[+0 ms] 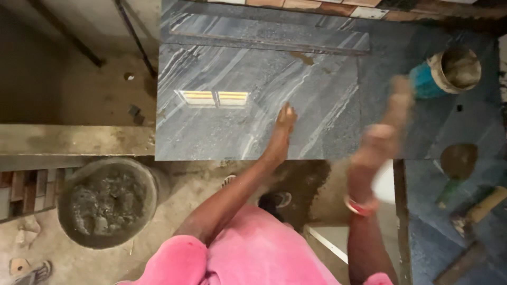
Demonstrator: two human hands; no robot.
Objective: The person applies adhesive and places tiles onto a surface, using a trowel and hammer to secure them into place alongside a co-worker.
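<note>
A large grey veined stone slab [237, 84] lies flat in front of me. My left hand [285, 120] rests on it near its front edge, palm down, holding nothing. My right hand [379, 141] is raised off the slab's right corner and is smeared by motion blur. A brownish blurred shape [401, 95] extends up from it toward the blue bucket, and I cannot tell whether the hand grips it. A red bangle [360, 206] sits on my right wrist. I wear a pink shirt [253, 253].
A round basin of grey mortar [105, 203] stands at lower left beside stacked bricks [26, 184]. A blue bucket with mortar [446, 74] sits at upper right. A trowel [458, 161] and a wooden-handled tool [483, 207] lie on the dark floor at right. A concrete ledge [74, 140] runs along the left.
</note>
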